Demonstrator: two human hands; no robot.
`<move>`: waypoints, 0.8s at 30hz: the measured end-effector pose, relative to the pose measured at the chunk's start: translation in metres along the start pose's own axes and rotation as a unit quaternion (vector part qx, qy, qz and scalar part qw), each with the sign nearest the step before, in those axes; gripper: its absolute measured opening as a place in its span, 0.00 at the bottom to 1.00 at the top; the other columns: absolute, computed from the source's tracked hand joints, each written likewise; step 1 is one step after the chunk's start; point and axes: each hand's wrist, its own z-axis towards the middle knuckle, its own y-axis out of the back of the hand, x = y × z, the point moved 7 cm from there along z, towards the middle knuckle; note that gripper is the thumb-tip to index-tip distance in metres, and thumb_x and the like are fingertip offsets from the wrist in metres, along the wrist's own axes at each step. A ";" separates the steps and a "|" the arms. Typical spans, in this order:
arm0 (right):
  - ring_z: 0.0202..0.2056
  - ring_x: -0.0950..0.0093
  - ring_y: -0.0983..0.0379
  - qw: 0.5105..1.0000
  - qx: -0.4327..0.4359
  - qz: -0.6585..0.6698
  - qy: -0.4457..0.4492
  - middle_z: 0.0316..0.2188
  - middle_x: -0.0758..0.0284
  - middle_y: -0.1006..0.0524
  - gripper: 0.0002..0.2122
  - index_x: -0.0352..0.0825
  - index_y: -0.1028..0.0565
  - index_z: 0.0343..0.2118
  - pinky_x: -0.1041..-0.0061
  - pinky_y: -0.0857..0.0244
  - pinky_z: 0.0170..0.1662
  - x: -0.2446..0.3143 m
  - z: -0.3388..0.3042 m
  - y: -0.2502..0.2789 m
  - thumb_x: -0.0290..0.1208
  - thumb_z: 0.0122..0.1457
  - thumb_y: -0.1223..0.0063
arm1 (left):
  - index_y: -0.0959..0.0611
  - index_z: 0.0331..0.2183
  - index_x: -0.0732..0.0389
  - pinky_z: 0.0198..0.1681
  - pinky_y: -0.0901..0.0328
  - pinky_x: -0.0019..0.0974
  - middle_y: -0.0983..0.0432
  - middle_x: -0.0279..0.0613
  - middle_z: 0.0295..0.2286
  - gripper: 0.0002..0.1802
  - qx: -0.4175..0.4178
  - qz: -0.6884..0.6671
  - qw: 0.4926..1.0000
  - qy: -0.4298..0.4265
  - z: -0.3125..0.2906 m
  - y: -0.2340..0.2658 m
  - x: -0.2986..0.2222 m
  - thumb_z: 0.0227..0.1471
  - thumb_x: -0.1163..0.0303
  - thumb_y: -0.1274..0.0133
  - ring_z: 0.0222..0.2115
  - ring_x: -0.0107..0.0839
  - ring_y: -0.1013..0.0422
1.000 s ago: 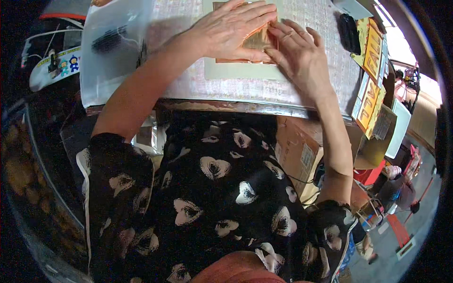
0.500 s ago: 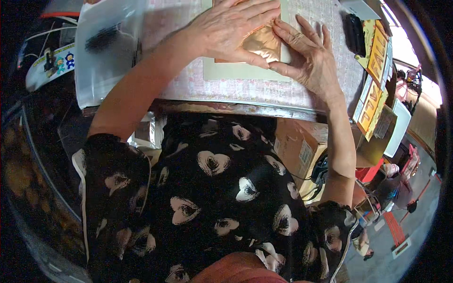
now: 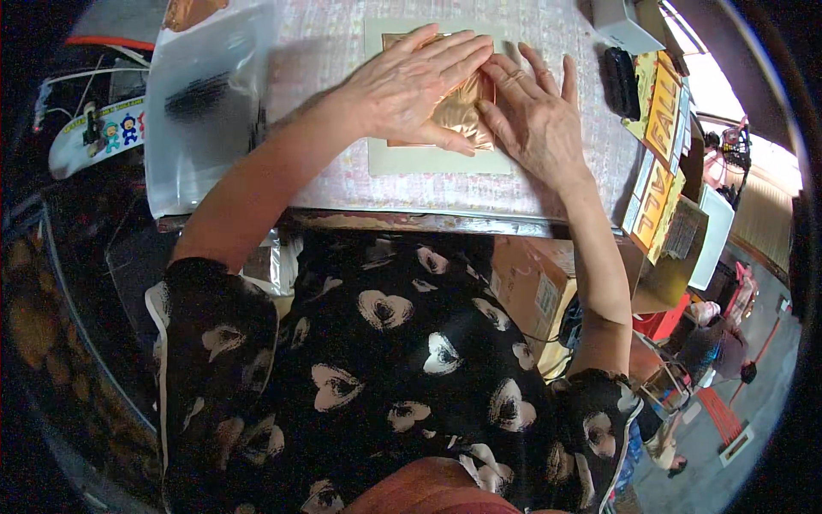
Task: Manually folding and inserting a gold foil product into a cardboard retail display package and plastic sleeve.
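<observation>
A shiny copper-coloured foil sheet [image 3: 467,111] lies on a larger pale grey-green board [image 3: 428,163] on the table. My left hand [image 3: 407,90] rests flat across the foil, its fingers stretched toward the upper right and its thumb along the lower part. Much of the sheet is hidden under that palm. At the foil's right edge is my right hand [image 3: 539,116], with fingers apart; its thumb and index finger touch the edge and the other fingertips reach over the board's margin and the cloth. Small creases show in the foil between the two hands.
A pinkish patterned cloth [image 3: 325,176] covers the table. Clear plastic sheeting [image 3: 201,128] lies at the left, with another copper piece [image 3: 193,12] beyond it. A black object [image 3: 622,83] and a yellow-orange printed box [image 3: 659,128] stand right. A cardboard box [image 3: 531,278] sits below.
The view has shifted, so the table and foil sit lower in the picture. My right thumb has moved up from the foil's lower corner, away from my left thumb. My left hand stays flat.
</observation>
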 end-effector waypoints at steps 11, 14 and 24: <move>0.60 0.58 0.31 0.989 -0.028 0.128 -0.064 0.58 0.59 0.24 0.30 0.34 0.28 0.61 0.57 0.43 0.65 -0.007 0.001 0.014 0.46 0.60 0.38 | 0.46 0.69 0.64 0.74 0.62 0.46 0.50 0.47 0.69 0.70 0.009 0.010 1.000 0.009 -0.004 -0.003 0.002 0.42 0.18 0.50 0.70 0.38 0.53; 0.46 0.57 0.20 0.908 -0.029 0.328 -0.260 0.48 0.56 0.18 0.23 0.29 0.24 0.56 0.63 0.29 0.51 -0.029 -0.010 0.003 0.37 0.61 0.39 | 0.46 0.69 0.63 0.75 0.63 0.46 0.51 0.45 0.69 0.72 0.014 0.022 1.000 0.016 -0.004 -0.007 0.002 0.40 0.15 0.54 0.70 0.37 0.54; 0.29 0.73 0.19 0.910 0.077 0.241 -0.329 0.27 0.57 0.17 0.13 0.24 0.18 0.39 0.73 0.26 0.35 -0.038 0.023 -0.010 0.31 0.59 0.39 | 0.47 0.70 0.61 0.75 0.63 0.45 0.52 0.44 0.70 0.75 0.012 0.022 0.999 0.044 -0.005 -0.010 0.004 0.37 0.12 0.57 0.71 0.35 0.55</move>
